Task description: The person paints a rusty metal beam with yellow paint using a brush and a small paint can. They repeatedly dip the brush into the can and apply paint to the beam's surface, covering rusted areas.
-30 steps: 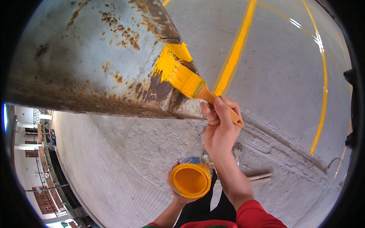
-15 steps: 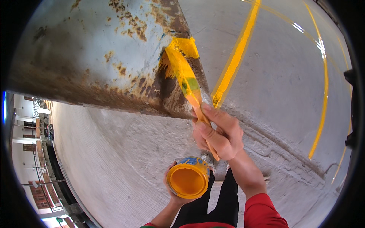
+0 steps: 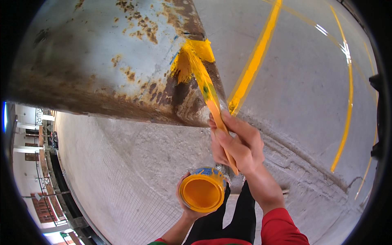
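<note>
My right hand (image 3: 240, 143) is closed round the wooden handle of a paintbrush (image 3: 213, 107). The brush's bristles, coated in yellow, touch the rusty pale-grey metal surface (image 3: 94, 61) near its right corner. Fresh yellow paint (image 3: 203, 50) covers a patch there, running up to the right edge, with a ragged streak down the left. My left hand (image 3: 184, 204) grips an open paint can (image 3: 201, 192) from its left side, low in front of my legs. Yellow-orange paint fills part of the can, and drips mark its blue label. Most of the left fingers are hidden behind the can.
Yellow lines (image 3: 255, 57) run across the smooth grey floor (image 3: 298, 81) at right. Rough concrete ground (image 3: 134, 163) lies below the metal piece, with a cracked seam (image 3: 298, 151) at right. A building with railings (image 3: 34, 163) stands far left.
The brush has shifted slightly right and turned more edge-on, uncovering the yellow streak at its left. My right hand moved a little right and down with it. The can has barely moved.
</note>
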`<action>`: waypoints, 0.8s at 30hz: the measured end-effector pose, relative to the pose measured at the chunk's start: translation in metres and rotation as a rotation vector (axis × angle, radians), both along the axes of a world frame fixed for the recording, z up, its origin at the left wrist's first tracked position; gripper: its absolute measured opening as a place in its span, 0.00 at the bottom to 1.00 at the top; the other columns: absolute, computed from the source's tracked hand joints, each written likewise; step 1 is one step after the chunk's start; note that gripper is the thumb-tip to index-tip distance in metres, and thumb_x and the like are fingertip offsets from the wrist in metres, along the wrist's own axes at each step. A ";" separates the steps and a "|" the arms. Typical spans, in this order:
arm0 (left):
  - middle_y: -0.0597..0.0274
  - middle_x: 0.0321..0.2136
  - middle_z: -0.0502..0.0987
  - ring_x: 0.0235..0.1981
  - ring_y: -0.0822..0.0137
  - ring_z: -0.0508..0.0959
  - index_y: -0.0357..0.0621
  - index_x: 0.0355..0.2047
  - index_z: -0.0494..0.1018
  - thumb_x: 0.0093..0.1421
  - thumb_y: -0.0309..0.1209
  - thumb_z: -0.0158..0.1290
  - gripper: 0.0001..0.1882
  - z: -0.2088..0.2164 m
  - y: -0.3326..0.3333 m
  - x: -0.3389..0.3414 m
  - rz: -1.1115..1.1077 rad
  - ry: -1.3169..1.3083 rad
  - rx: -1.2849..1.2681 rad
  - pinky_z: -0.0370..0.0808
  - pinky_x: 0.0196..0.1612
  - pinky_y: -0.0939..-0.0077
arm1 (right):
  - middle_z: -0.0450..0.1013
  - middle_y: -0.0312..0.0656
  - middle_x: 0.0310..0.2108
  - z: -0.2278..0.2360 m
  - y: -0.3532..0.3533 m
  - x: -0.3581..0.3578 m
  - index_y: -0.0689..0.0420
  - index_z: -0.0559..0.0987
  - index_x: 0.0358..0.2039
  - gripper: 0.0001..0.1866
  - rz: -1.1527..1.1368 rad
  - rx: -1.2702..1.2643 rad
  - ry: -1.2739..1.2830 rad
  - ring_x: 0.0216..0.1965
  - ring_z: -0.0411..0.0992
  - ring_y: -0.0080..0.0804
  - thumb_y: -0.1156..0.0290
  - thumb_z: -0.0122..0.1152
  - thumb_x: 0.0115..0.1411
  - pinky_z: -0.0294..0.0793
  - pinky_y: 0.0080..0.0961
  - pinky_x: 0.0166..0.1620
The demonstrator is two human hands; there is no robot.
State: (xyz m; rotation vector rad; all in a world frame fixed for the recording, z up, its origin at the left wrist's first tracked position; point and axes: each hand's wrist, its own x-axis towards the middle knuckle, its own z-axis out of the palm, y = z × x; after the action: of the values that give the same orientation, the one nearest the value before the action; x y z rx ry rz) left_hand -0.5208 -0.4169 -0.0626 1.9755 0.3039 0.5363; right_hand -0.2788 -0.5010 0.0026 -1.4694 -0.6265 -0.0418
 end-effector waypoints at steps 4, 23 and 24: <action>0.48 0.66 0.55 0.68 0.49 0.58 0.45 0.70 0.42 0.36 0.51 0.77 0.70 0.003 0.000 0.002 -0.015 -0.005 0.015 0.55 0.71 0.47 | 0.78 0.55 0.40 -0.013 0.025 0.030 0.63 0.80 0.41 0.16 -0.419 0.037 -0.722 0.26 0.79 0.31 0.84 0.69 0.50 0.77 0.20 0.24; 0.48 0.67 0.54 0.69 0.49 0.57 0.44 0.70 0.39 0.37 0.50 0.78 0.71 -0.001 0.001 -0.003 -0.038 -0.001 0.001 0.54 0.72 0.48 | 0.79 0.53 0.39 -0.010 0.028 0.029 0.62 0.80 0.38 0.16 -0.547 -0.023 -0.797 0.24 0.77 0.29 0.83 0.71 0.47 0.74 0.18 0.22; 0.48 0.67 0.53 0.69 0.49 0.57 0.44 0.70 0.39 0.37 0.50 0.78 0.71 -0.001 0.001 -0.003 -0.048 -0.004 0.016 0.54 0.71 0.48 | 0.79 0.54 0.40 -0.009 0.027 0.032 0.64 0.80 0.39 0.16 -0.537 -0.048 -0.811 0.23 0.77 0.29 0.83 0.71 0.47 0.74 0.18 0.21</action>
State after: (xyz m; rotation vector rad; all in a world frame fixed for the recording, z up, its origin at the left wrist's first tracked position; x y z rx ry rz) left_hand -0.5240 -0.4158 -0.0631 1.9916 0.2500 0.5134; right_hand -0.2464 -0.4736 -0.0064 -1.6144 -0.8528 -1.0862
